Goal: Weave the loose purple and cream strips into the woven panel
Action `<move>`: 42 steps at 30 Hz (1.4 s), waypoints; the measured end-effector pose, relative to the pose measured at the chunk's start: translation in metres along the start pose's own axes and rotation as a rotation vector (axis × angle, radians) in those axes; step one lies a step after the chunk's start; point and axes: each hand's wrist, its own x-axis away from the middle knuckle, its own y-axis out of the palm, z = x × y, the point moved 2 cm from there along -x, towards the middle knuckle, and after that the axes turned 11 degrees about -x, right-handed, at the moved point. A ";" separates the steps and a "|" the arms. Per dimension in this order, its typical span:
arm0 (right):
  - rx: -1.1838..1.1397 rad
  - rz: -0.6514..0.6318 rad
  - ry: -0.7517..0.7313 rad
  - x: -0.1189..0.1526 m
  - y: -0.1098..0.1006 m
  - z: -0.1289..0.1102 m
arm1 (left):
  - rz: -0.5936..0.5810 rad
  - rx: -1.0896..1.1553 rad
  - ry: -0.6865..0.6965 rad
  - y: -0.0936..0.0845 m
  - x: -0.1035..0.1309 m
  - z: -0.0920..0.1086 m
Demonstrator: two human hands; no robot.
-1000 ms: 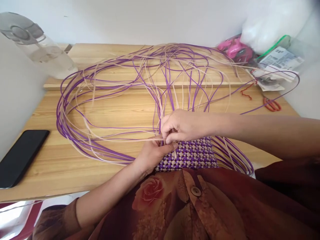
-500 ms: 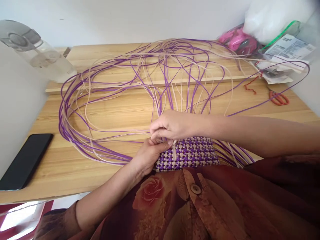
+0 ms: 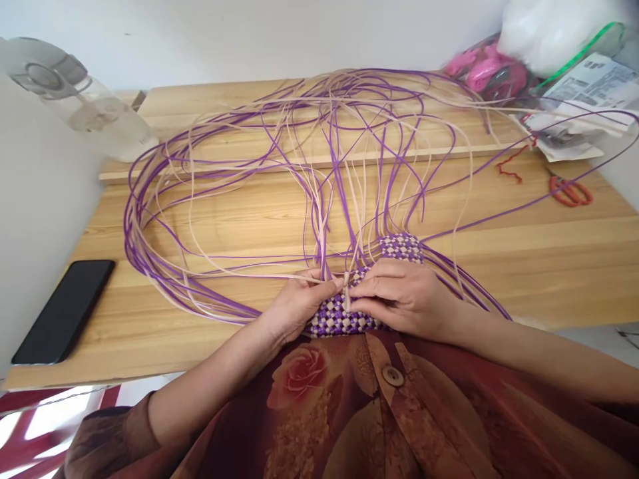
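A purple and beige woven panel [image 3: 335, 318] lies at the table's front edge, against the patterned shirt. Long purple and beige strands [image 3: 130, 226] run out from it and loop widely to the left and back. My left hand [image 3: 298, 301] is closed on the panel's left edge, its thumb pressing on top near a beige strip. On the panel's upper face, the thumb and fingers of my right hand [image 3: 407, 296] pinch a short beige strip [image 3: 347, 293] that stands up from the weave. Part of the panel is hidden under my right hand.
A black phone [image 3: 64, 311] lies at the left and a clear bottle [image 3: 94, 113] with a grey lid stands behind it. Orange-handled scissors [image 3: 572, 191], red string [image 3: 510, 171] and plastic bags [image 3: 544, 40] are at the right. A raised wooden ledge [image 3: 239, 167] crosses the table.
My right hand has moved from over the left hand's fingertips to the right, down onto the panel, uncovering the panel's upper right part. My left hand stays at the left edge.
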 end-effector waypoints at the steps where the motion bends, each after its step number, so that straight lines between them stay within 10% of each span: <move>1: 0.016 0.020 0.019 0.000 0.001 0.000 | -0.001 -0.006 0.001 0.001 0.001 0.000; 10: -0.079 -0.033 0.019 0.000 0.010 -0.007 | 0.000 0.029 -0.012 0.002 0.000 0.002; 27: -0.699 -0.149 0.570 0.011 0.011 -0.019 | 0.122 -0.008 0.003 0.002 -0.001 -0.003; 37: -0.818 -0.278 0.694 0.007 0.012 -0.010 | 0.148 -0.318 0.159 0.006 -0.004 -0.003; 42: -0.846 -0.269 0.697 0.008 0.012 -0.007 | 0.086 -0.324 0.029 0.002 -0.001 -0.001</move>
